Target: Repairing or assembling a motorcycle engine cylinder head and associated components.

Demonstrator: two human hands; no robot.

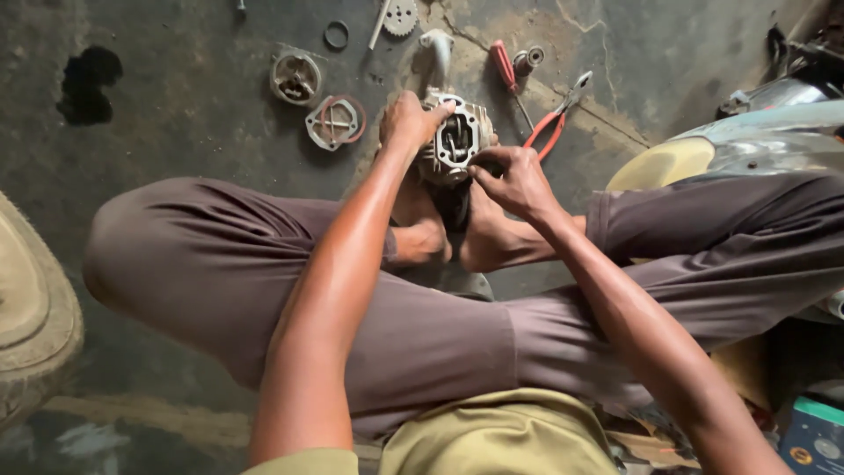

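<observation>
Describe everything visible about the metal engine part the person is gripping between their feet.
The engine part is a grey, grimy cast-metal block with cooling fins on its sides and an open rectangular cavity facing the camera, dark inner pieces showing inside. It stands on the stained concrete floor, braced between the person's bare feet. The left hand grips its upper left edge; the right hand pinches at its lower right corner. Finer detail is too small to tell.

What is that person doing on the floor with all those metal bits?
A person sits on the concrete floor with a metal engine part propped between their bare feet. The left hand grips its top edge while the right hand pinches at its lower side. Red-handled pliers, a screwdriver and round metal covers lie around it.
</observation>
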